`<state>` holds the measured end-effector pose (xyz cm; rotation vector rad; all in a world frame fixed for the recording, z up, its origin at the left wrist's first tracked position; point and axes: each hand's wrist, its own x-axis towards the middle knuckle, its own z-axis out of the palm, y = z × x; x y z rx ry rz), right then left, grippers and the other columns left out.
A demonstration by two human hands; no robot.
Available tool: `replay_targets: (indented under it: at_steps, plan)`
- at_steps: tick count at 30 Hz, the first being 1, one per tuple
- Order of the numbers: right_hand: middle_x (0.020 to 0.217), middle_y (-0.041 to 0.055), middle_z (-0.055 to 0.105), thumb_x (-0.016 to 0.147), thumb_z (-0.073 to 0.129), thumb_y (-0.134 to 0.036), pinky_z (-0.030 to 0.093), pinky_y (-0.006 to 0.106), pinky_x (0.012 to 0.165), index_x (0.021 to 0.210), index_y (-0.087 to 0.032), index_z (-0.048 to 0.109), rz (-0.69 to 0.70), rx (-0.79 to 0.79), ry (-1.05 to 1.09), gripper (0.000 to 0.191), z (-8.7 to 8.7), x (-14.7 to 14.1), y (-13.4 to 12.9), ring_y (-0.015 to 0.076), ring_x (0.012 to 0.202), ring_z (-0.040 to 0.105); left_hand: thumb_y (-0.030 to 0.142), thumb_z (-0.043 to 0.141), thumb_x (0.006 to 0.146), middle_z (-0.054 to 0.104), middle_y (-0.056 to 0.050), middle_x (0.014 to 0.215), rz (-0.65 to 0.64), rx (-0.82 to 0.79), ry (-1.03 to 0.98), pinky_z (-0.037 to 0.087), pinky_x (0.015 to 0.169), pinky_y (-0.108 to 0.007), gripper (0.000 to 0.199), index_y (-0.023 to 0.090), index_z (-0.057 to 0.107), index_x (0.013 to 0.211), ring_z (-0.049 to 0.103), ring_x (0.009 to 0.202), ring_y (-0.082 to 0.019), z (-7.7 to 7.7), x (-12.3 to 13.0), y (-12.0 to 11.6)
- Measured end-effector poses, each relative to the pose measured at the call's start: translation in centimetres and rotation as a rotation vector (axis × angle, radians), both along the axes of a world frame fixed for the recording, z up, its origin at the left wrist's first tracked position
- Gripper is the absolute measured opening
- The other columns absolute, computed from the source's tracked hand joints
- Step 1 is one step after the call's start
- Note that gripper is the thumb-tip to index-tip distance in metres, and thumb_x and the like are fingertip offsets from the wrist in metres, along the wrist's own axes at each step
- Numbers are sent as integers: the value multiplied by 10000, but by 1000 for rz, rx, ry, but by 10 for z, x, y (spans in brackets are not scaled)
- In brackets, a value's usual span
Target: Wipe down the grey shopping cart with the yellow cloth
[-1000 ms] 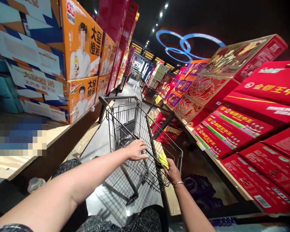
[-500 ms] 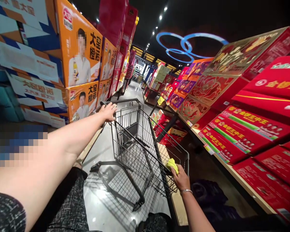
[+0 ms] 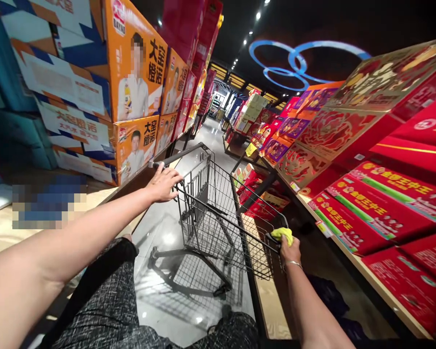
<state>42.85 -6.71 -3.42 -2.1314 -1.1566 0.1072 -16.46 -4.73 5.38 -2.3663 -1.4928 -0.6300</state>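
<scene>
A black wire shopping cart (image 3: 218,228) stands in front of me in the aisle, with no goods visible in its basket. My left hand (image 3: 165,183) lies over the left end of its handle bar, the fingers curled down onto it. At the bar's right end, my right hand (image 3: 289,248) is closed around a bright yellow cloth (image 3: 282,235), pressed against the cart. A metal bracelet (image 3: 293,264) circles my right wrist. The undersides of the fingers on both hands are hidden.
Orange drink cartons (image 3: 136,77) are stacked on a low wooden platform at left. Red boxes (image 3: 378,203) and gold-patterned gift boxes (image 3: 327,131) fill the right-hand display, whose wooden edge (image 3: 349,257) runs close beside the cart. Shiny floor (image 3: 212,128) stretches ahead between the displays.
The view has swung a little left, so the cart and displays appear farther right. My left hand has shifted its position at the handle's end. The right hand keeps the yellow cloth.
</scene>
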Motion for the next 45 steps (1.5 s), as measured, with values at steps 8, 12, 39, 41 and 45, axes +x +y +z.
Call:
replay_targets:
  at_steps: [8, 12, 39, 41, 45]
  plan:
    - [1177, 119, 588, 834, 553, -443, 479, 435, 974, 1327, -183, 530, 725, 500, 15, 557, 25, -206, 12, 234, 1078, 582, 379, 601, 807, 571, -82, 1348, -174, -86, -25, 169, 1172, -505, 589, 242, 525, 1375, 468, 1290, -274, 22, 12, -64]
    - [1213, 88, 528, 888, 578, -241, 512, 407, 956, 1358, -285, 529, 1023, 789, -155, 475, 57, -315, -19, 214, 1122, 560, 463, 442, 933, 546, -95, 1412, -174, -128, -180, 278, 1138, -467, 544, 203, 495, 1408, 455, 1337, -262, 32, -1, -70]
    - [1211, -32, 645, 905, 628, -279, 309, 459, 1027, 1094, -493, 700, 1252, 317, -919, 294, -39, -314, -55, 261, 1219, 433, 716, -61, 931, 646, -92, 1295, -355, -378, -772, 185, 1223, -438, 936, 164, 488, 1452, 308, 1456, -249, 6, -30, -57]
    - [1209, -14, 648, 893, 636, -278, 334, 451, 974, 1022, -442, 735, 1239, 207, -948, 231, -53, -296, -63, 264, 1168, 443, 713, -66, 930, 631, -90, 1318, -359, -352, -736, 175, 1227, -446, 938, 171, 504, 1441, 284, 1467, -253, 6, -30, -55]
    - [1199, 16, 640, 905, 593, -240, 346, 411, 874, 1106, -428, 707, 1220, 140, -905, 298, -42, -300, -71, 254, 1079, 440, 709, -61, 933, 568, -92, 1399, -345, -327, -685, 211, 1221, -444, 927, 178, 507, 1437, 284, 1466, -262, 8, -30, -56]
